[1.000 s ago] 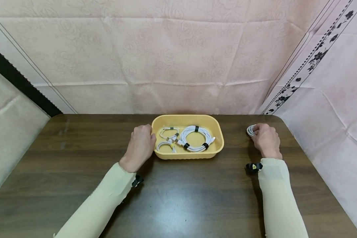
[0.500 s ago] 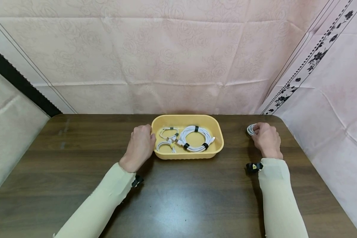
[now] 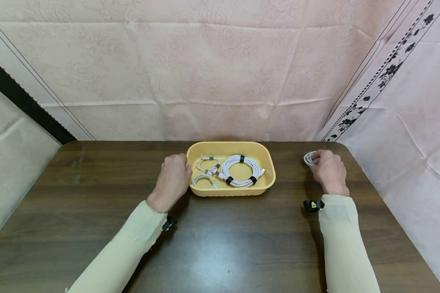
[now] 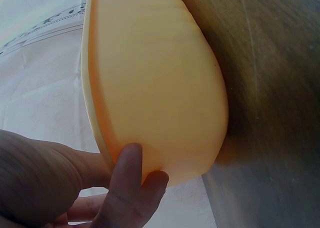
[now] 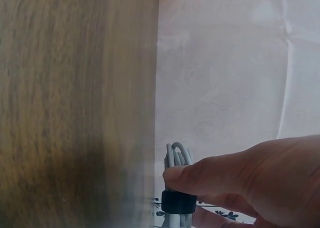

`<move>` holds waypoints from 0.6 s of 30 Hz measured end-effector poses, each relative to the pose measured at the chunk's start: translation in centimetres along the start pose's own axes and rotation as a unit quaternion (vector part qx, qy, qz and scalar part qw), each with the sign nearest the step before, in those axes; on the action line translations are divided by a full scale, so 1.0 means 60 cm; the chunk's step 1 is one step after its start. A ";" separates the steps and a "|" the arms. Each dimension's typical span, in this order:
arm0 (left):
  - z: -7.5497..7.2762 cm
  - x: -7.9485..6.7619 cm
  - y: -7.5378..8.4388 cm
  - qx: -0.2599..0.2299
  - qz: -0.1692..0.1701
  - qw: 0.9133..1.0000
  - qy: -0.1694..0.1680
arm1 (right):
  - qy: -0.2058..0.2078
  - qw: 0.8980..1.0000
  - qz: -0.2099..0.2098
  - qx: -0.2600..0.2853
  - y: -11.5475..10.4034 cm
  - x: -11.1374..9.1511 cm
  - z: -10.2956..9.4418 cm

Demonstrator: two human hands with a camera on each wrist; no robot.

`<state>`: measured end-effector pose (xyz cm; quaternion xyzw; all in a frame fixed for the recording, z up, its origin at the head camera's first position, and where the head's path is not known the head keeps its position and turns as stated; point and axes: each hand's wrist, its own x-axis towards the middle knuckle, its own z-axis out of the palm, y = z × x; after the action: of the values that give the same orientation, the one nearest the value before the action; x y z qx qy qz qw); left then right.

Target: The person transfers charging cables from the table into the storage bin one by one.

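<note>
A yellow plastic bin [image 3: 238, 191] stands at the back middle of the table. My left hand [image 3: 171, 179] grips its left end; in the left wrist view the thumb is over the rim and fingertips [image 4: 131, 155] press the outer wall. Toward the table's back right corner, my right hand [image 3: 329, 171] pinches a coiled white cable [image 3: 309, 159]. Seen from the right wrist, that coil [image 5: 176, 155] has a black strap [image 5: 178, 202] round it, between thumb and fingers. Inside the bin lie a large white cable coil [image 3: 225, 167] with black straps and two smaller ones at its left.
The dark wooden table [image 3: 242, 236] ends at the back against a pale floral cloth [image 3: 212, 73]. More cloth [image 3: 418, 138] hangs along the right side, with a black flower border. A black strip [image 3: 22, 97] runs down the cloth at the left.
</note>
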<state>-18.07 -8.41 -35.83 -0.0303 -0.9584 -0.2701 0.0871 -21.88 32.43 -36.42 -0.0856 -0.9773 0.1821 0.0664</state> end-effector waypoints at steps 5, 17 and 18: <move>0.000 0.000 0.001 0.001 -0.003 1.000 -0.003 | 0.002 1.000 -0.001 0.004 -0.004 -0.002 -0.004; 0.000 0.000 0.000 0.000 0.002 1.000 0.002 | 0.005 1.000 -0.004 0.009 -0.015 -0.003 -0.009; 0.000 0.000 0.000 -0.001 0.002 1.000 0.003 | 0.006 1.000 -0.005 0.009 -0.015 -0.003 -0.009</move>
<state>-18.10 -8.42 -35.85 -0.0313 -0.9579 -0.2709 0.0901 -21.73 31.73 -35.61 -0.0808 -0.9757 0.1896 0.0743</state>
